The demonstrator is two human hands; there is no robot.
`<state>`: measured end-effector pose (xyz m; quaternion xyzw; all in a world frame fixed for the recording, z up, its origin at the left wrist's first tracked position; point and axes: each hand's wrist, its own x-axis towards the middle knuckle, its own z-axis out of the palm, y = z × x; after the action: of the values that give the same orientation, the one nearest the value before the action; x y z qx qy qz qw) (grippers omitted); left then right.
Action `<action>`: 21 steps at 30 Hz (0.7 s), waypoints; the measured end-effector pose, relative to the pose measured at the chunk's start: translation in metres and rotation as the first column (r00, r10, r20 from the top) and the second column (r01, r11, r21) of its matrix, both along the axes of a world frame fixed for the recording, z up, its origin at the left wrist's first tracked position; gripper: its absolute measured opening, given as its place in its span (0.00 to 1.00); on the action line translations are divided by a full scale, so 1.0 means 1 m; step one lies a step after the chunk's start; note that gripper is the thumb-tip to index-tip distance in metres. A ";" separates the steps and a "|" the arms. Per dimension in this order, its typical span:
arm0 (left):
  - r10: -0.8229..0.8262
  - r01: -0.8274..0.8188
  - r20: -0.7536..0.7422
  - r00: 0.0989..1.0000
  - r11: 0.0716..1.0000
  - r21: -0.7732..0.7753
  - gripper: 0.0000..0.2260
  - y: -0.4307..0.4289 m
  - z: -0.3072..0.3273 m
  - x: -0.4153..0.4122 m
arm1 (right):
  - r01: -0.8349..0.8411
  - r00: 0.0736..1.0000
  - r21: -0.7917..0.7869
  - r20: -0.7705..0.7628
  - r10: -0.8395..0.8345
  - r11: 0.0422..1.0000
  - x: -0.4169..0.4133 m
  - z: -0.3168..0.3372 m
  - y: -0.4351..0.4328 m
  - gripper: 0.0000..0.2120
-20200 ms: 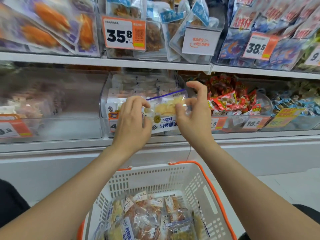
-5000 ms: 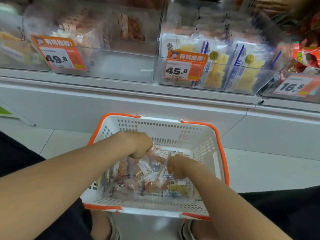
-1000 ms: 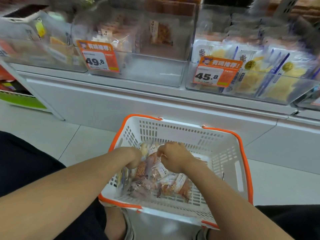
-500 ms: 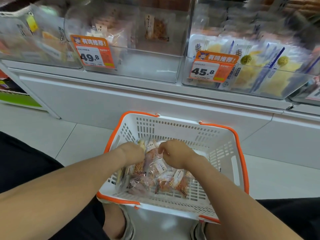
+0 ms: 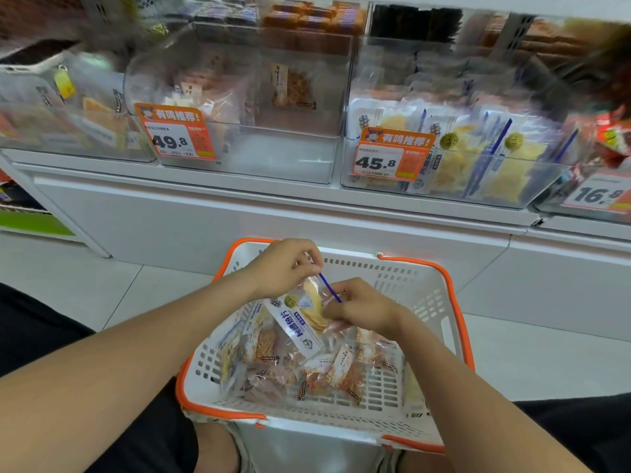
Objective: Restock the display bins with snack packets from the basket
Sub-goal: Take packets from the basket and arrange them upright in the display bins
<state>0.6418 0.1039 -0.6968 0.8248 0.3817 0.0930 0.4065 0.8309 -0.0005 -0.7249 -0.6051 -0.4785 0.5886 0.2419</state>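
Two hands work over the basket [image 5: 454, 322]: the left hand [image 5: 283, 268] pinches the top edge of one pale chip packet [image 5: 300, 319] with a blue stripe, and the right hand [image 5: 362, 307] pinches its lower right edge. Each grip is closed narrowly on the film, and the packet is lifted clear of the heap, just above the basket.

Risk: both pinches sit on thin, slick film; I judge a slip would drop the packet back into the heap. A second risk is misfiling. The matching stock stands in the bin tagged 45.8 [image 5: 444, 172]; the neighbouring bin tagged 49.8 [image 5: 246, 145] holds orange-brown packets and has bare space at the front, inviting a wrong placement.

Count: one packet in hand; one basket; roughly eight orange-brown packets [image 5: 307, 373] lying inside it, overlap preventing an exact figure; further pale packets at the basket's left wall, number unclear. Three price tags are legible; bins further along are blurred.
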 end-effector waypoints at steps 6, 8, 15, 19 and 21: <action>0.288 -0.279 0.148 0.946 0.957 -0.079 0.08 -0.005 0.021 0.010 | 0.336 0.924 0.009 -0.197 -0.328 0.942 0.018 0.008 0.003 0.13; 0.374 -0.330 0.167 0.912 0.913 -0.241 0.07 -0.008 0.027 0.016 | 0.435 0.871 0.008 -0.258 -0.418 0.901 0.022 0.015 0.005 0.20; 0.140 -0.141 0.318 0.938 0.990 -0.020 0.05 -0.014 0.060 0.055 | 0.672 0.735 0.429 -0.289 -0.613 0.603 0.054 0.100 0.012 0.09; 0.062 -0.104 0.391 0.918 0.991 0.086 0.05 -0.014 0.087 0.088 | 0.364 0.805 0.756 0.038 -0.592 0.544 0.081 0.144 0.003 0.11; 0.039 -0.128 0.425 0.905 0.975 0.183 0.05 -0.012 0.100 0.103 | 0.172 0.757 0.818 0.247 -0.605 0.550 0.092 0.160 0.000 0.09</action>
<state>0.7452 0.0918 -0.5966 0.8063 0.3089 0.3240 0.3866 0.9233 -0.0008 -0.5648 -0.6725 -0.5695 0.0827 0.4654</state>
